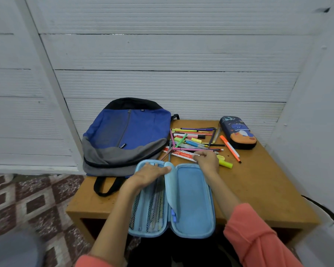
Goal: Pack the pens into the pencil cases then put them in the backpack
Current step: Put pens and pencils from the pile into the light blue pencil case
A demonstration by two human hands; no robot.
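The open blue pencil case [193, 199] overhangs the counter's [258, 185] near edge. Its mesh half lies under the left hand [150, 174], whose fingers [162, 169] are flat and straight. Beside them the right hand [207, 161] curls its fingers at the ruler's [181, 154] end; whether they pinch anything I cannot tell. Past those fingers the pens [193, 137] lie tangled. Bare counter stretches to their right, and the backpack [127, 132] crowds the left.

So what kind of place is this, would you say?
Probably a home room, set up for schoolwork: a wooden table against a white ribbed wall, patterned red-and-white flooring, and a blue backpack lying on the table.
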